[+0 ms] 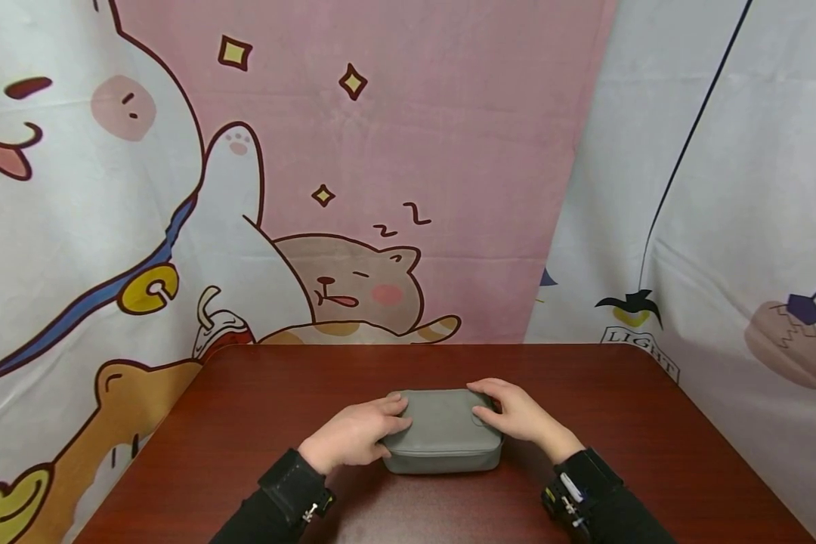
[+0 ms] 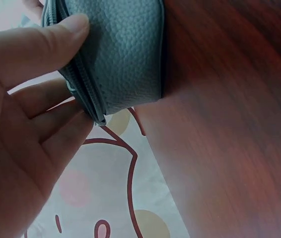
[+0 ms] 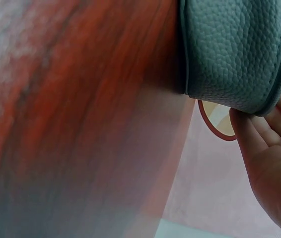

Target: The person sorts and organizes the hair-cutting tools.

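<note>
A grey zip case [image 1: 442,423] with a pebbled, leather-like surface lies flat on the brown table, its lid down on the body. My left hand [image 1: 359,432] grips the left end, with its thumb [image 2: 63,42] on the front wall by the zipper [image 2: 83,82] and its fingers over the lid side. At the far right corner, my right hand [image 1: 520,412] holds the case between thumb and fingers. The thumb rests on the lid; some fingers [image 3: 259,129] reach past the zipper edge and are partly hidden. What the case holds cannot be seen.
The brown wooden table [image 1: 285,378] extends around the case on all sides. Behind it hangs a pink and white cloth [image 1: 489,189] printed with cartoon animals, and a white cloth [image 1: 721,227] covers the right side. Black straps with small devices [image 1: 295,483] sit on both wrists.
</note>
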The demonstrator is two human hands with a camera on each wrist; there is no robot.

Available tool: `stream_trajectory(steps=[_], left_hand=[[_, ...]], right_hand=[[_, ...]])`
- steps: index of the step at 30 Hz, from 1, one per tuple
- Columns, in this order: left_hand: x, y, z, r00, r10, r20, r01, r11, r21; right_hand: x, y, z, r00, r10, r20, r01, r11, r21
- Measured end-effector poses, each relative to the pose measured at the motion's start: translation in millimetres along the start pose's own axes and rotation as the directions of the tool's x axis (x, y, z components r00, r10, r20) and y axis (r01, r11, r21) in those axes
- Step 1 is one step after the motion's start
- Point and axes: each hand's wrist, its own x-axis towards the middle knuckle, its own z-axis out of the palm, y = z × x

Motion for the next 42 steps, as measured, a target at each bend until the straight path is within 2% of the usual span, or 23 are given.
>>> stream_trajectory(steps=[7, 13, 19, 24, 28, 31, 35, 38, 42], left_hand=[[-1.2, -1.0, 0.8, 1.000, 0.028, 0.001, -0.028, 0.999, 0.044], [-0.3, -6.9, 3.8, 0.998, 0.037, -0.045, -0.035, 0.998, 0.051], [2.7, -19.8, 6.4, 0.995, 0.022, -0.093, -0.023, 1.000, -0.005], [6.3, -33.0, 7.1, 0.992, 0.002, -0.123, -0.011, 0.997, -0.072], [9.8, -45.1, 10.0, 0.985, 0.000, -0.171, -0.016, 0.995, -0.096], [11.0, -54.5, 13.9, 0.977, -0.013, -0.211, -0.011, 0.994, -0.111], [11.9, -65.8, 18.6, 0.967, -0.051, -0.249, 0.021, 0.992, -0.121], [11.7, -72.8, 21.5, 0.956, -0.079, -0.281, 0.053, 0.994, -0.099], [11.4, -80.1, 25.7, 0.942, -0.102, -0.320, 0.087, 0.994, -0.063]], right_hand=[[-3.3, 1, -1, 1.000, 0.010, 0.008, -0.010, 1.000, 0.019], [-8.3, 3, -3, 0.999, 0.040, 0.030, -0.041, 0.999, 0.026], [-15.0, -1, -7, 0.996, 0.085, 0.040, -0.088, 0.993, 0.079], [-20.9, -7, -11, 0.987, 0.139, 0.076, -0.150, 0.974, 0.168], [-23.2, -11, -12, 0.984, 0.151, 0.095, -0.169, 0.959, 0.229], [-23.9, -15, -13, 0.978, 0.164, 0.127, -0.196, 0.930, 0.311], [-25.0, -23, -12, 0.969, 0.165, 0.182, -0.232, 0.860, 0.454], [-25.7, -29, -9, 0.970, 0.129, 0.205, -0.220, 0.823, 0.523], [-25.5, -39, -2, 0.973, 0.058, 0.222, -0.179, 0.799, 0.574]])
